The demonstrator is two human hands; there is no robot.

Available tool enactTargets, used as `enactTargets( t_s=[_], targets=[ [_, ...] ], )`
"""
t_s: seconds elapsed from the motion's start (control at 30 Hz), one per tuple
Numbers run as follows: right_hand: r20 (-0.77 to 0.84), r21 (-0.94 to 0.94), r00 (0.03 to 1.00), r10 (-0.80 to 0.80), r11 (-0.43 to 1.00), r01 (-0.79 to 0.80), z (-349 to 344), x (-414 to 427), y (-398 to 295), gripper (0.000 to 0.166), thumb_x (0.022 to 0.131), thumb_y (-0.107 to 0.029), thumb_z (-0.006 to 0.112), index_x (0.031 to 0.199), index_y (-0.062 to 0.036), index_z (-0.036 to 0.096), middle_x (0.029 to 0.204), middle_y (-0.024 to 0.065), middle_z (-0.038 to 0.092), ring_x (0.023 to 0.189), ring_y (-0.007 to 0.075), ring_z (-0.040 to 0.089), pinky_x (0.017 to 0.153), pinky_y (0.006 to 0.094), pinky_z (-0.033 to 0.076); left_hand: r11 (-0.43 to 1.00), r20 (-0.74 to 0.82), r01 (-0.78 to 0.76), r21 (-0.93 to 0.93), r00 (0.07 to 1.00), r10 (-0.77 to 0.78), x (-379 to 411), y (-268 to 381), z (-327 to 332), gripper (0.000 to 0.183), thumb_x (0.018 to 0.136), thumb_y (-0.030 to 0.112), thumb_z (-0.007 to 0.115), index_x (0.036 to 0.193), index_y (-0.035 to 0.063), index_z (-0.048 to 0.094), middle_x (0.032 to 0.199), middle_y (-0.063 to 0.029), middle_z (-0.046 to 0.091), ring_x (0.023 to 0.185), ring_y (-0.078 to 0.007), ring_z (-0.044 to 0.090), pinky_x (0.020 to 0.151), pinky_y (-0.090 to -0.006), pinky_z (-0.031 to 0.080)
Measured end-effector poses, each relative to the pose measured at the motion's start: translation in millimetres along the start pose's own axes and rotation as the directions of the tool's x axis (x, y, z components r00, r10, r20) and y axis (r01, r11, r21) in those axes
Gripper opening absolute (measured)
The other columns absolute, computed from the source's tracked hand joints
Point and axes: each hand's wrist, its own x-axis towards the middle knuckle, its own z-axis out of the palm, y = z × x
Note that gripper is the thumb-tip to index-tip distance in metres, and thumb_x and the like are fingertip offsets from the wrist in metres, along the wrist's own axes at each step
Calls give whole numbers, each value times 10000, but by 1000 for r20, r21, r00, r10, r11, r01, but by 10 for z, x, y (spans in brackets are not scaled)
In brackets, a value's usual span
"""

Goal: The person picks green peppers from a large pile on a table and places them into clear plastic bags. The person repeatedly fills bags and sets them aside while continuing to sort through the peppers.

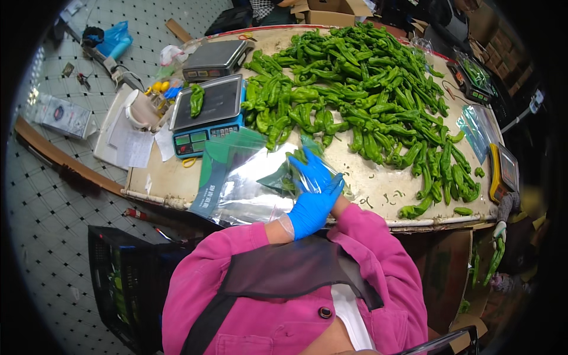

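My left hand [311, 214], in a blue glove, reaches across my right wrist; its grip is unclear. My right hand [316, 172], also blue-gloved, has its fingers apart over a clear plastic bag holding green peppers [284, 177]. Flat clear bags with green printed panels [213, 177] lie to the left at the table's front edge. Beyond my hands spreads a large heap of long green peppers [368, 88]. One pepper [196, 101] lies on the blue digital scale [208, 104], behind the bags.
A second scale [215, 57] stands behind the blue one. Papers [135, 146] and a white pitcher [141, 110] are at left. A yellow scale [503, 171] is at the right edge; beside it another person's gloved hand [499, 233] holds peppers. A black crate [128, 284] stands below left.
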Motion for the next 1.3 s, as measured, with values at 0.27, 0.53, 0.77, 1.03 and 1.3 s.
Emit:
enactTargets(
  t_s=[0.27, 0.53, 0.77, 1.03, 1.3],
  targets=[
    [59, 670, 994, 94, 734, -109, -161, -604, 178, 645, 858, -230, 686, 1454, -110, 468, 1468, 217, 450, 1347, 384, 448, 1102, 460, 399, 986, 11, -106, -129, 994, 108, -194, -158, -162, 690, 741, -33, 563, 1395, 185, 540, 1527, -113, 414, 784, -375, 675, 645, -425, 558],
    [503, 805, 810, 301, 177, -566, -568, -770, -156, 347, 984, -262, 588, 1196, 10, 629, 1048, 125, 694, 925, 188, 679, 803, 322, 559, 747, -279, -84, -659, 950, -139, -320, -159, -296, 273, 824, 13, 646, 1088, -11, 714, 964, -153, 721, 794, -221, 690, 707, -309, 526],
    [41, 934, 849, 527, 282, -220, -2033, 53, 691, 435, 1042, -294, 461, 891, 40, 694, 777, 122, 709, 666, 181, 676, 633, 286, 545, 671, -436, 27, -741, 741, -511, 71, -106, -465, 208, 878, -17, 602, 1041, -6, 731, 814, -51, 683, 651, -80, 547, 597, -235, 417],
    [-239, 923, 570, 786, 367, -118, -4175, 590, 2844, 385, 1022, -305, 501, 919, 31, 658, 811, 128, 709, 621, 228, 686, 498, 320, 546, 778, -245, 286, -559, 840, -485, 274, -345, 120, 312, 844, 65, 697, 1150, 116, 716, 896, -6, 676, 615, -72, 529, 596, -233, 455],
    [-644, -158, 738, 204, 907, -389, -3190, 172, 4561, 190, 859, -207, 574, 804, -99, 720, 742, 143, 685, 649, 312, 664, 588, 434, 514, 781, -270, 589, -206, 733, -624, 37, -1115, 790, 290, 781, 288, 800, 943, 104, 646, 889, -102, 642, 755, -264, 630, 678, -393, 502]
  ],
)
